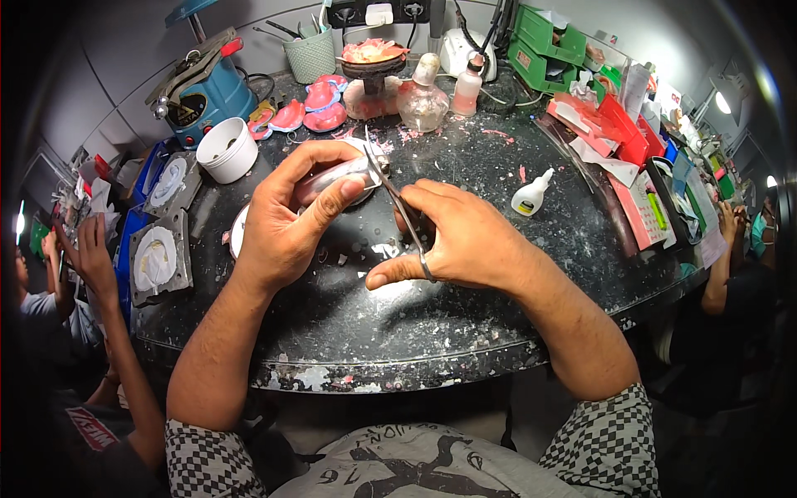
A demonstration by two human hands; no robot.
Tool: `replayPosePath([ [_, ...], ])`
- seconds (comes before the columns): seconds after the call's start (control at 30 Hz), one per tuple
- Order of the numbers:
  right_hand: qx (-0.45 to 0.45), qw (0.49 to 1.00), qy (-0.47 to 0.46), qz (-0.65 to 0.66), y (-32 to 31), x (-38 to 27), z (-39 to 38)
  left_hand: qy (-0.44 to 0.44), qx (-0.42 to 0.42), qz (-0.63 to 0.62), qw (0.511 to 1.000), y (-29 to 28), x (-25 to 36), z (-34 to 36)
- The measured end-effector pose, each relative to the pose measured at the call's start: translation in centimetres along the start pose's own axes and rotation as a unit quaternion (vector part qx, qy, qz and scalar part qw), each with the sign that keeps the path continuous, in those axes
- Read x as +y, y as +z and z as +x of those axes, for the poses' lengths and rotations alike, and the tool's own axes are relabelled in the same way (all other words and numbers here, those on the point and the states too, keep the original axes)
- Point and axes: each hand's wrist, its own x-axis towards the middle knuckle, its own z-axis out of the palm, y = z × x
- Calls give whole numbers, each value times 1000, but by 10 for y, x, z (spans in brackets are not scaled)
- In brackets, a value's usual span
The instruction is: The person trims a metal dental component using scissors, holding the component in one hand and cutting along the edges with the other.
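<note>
My left hand is closed around a shiny, rounded, greyish-clear piece, thumb on the near side and fingers behind. In my right hand is a pair of slim metal scissors, with a handle loop by the thumb. Its blades point up and away, lying against the right edge of the shiny piece. Most of the fingers in the other loop are hidden. Small pale scraps lie on the black worktop below the hands.
A white tub, pink-and-blue moulds, a glass burner bottle and a pink bottle stand behind. A small white squeeze bottle is at right, near red trays. Plaster moulds sit left. Other people work at both sides.
</note>
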Motion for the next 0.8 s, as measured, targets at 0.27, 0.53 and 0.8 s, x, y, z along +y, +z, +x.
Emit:
replayPosePath([
  [0.27,20,999,-1,-43,2,2,0,-14,3,-6,1000,1,-1,-2],
  [0.53,34,997,-37,-64,-2,5,3,-36,24,-37,998,-1,-1,-2],
  [0.8,-25,995,80,51,-6,3,4,-53,35,-12,998,-5,-3,0],
])
